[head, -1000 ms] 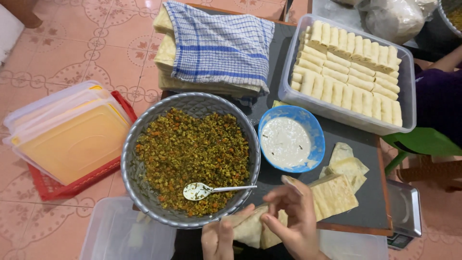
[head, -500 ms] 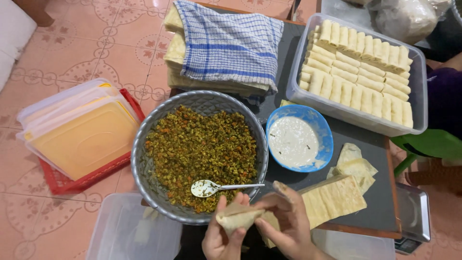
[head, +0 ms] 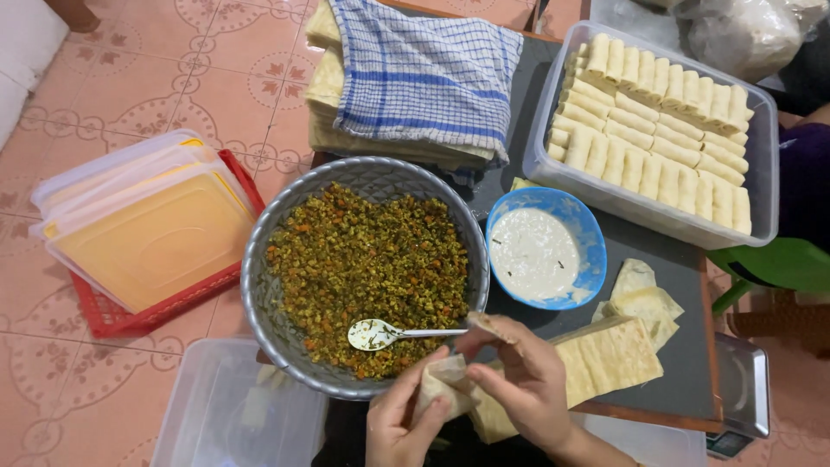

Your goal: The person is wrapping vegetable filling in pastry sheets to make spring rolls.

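Observation:
My left hand (head: pixel 393 422) and my right hand (head: pixel 523 380) together hold a half-folded pale wrapper sheet (head: pixel 443 387) at the near edge of the dark board (head: pixel 670 285). A loose corner of the sheet sticks up above my right fingers. Just beyond them a white spoon (head: pixel 380 334) lies in a grey bowl (head: pixel 259 285) of green and orange minced filling (head: pixel 367 272). Right of my hands lies a stack of square wrappers (head: pixel 609 356). A blue bowl (head: pixel 588 238) of white paste stands behind it.
A clear tub (head: pixel 761 173) of finished pale rolls sits at the back right. A blue checked cloth (head: pixel 424 73) covers a wrapper pile at the back. Stacked lids lie in a red tray (head: pixel 112 316) on the tiled floor at left. An empty clear tub (head: pixel 220 411) stands near left.
The flat wrapper has been lifted off the board and folded up between both hands. The view has shifted slightly to the left.

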